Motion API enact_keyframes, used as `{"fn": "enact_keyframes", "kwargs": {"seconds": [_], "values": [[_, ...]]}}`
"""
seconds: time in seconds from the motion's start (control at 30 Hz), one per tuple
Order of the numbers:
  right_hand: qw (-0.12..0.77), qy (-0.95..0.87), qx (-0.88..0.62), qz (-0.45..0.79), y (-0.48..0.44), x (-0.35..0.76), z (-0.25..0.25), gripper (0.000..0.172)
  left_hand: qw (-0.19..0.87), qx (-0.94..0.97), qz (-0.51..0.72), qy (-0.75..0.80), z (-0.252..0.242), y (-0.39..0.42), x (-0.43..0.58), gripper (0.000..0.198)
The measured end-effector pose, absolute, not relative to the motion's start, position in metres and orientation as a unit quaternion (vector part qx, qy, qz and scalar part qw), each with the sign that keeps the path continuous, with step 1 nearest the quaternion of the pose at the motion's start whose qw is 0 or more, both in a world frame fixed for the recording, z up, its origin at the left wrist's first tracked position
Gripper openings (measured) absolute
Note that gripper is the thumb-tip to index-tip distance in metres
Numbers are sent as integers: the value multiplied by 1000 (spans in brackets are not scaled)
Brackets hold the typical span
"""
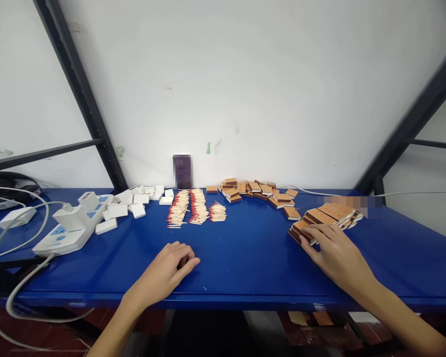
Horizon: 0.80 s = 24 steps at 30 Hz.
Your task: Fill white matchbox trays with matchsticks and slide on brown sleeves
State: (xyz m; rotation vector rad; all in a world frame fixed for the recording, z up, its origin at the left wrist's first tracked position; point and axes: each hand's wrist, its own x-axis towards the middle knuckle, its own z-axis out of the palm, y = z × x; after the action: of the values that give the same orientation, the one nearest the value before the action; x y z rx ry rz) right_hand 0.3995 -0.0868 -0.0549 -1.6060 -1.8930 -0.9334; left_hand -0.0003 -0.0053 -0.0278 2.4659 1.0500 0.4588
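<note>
On the blue counter, the things are in groups. White on the left are the small white boxes, in a loose heap. In the middle are the matches, in two long heaps and one little heap. On the right are the brown matchboxes: a neater bunch near the person, and a messy pile by the wall.

The job looks partway done. The kinds are set apart, and the near bunch is somewhat lined up, but the far pile and the white boxes lie every which way (nobody can tell from here what is inside any box).

The neat bunch sits under and just past the right hand. It lies with its orange tops up. The whole bunch seems to run long from near left to far right. The matches mostly lie sideways, and many red heads point left.

The right hand's fingers are bent and touch the near end of the bunch; whether they grip a box cannot be told. The left hand rests by the counter's front edge, its fingers loosely curled with a small gap by the thumb; whether it holds anything cannot be told.
</note>
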Motion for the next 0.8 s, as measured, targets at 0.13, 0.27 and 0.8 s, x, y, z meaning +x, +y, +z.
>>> {"fn": "enact_keyframes", "kwargs": {"seconds": [0.13, 0.27, 0.8], "values": [[272, -675, -595, -341, -94, 392, -55, 22, 193, 884, 177, 388, -28, -5, 0, 37], [321, -648, -630, -281, -105, 381, -66, 21, 150, 867, 206, 428, -32, -8, 2, 36], [283, -797, -521, -117, -76, 309, -46, 17, -154, 757, 89, 628, -15, 112, -75, 47]]}}
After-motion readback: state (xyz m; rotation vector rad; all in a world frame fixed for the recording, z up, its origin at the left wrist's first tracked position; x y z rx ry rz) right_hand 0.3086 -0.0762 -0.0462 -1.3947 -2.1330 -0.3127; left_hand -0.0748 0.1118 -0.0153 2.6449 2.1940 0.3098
